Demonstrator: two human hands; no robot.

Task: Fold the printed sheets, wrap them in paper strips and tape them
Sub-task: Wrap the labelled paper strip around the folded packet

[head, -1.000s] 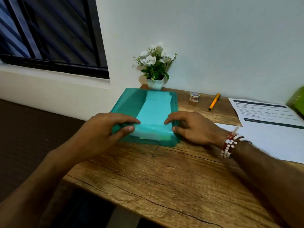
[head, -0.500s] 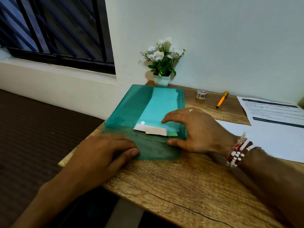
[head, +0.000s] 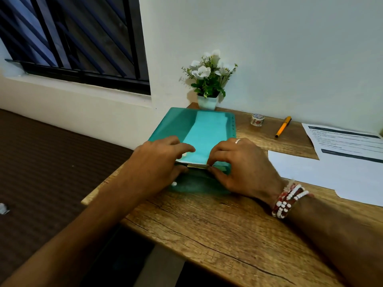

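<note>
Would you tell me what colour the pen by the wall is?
The pen is orange with dark ends; head view.

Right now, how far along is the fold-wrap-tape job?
Done: nothing; printed sheets lie flat, unfolded. In hand: left hand holds the mouth of the green folder, right hand pinches the paper stack there. Left: folding, wrapping, taping; tape roll sits untouched by the wall.

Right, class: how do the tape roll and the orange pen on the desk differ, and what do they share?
The tape roll is a short patterned ring; the pen is long, thin and orange. The tape roll sits nearer the green folder; the pen lies nearer the printed sheet. Both rest on the wooden desk by the wall, untouched.
</note>
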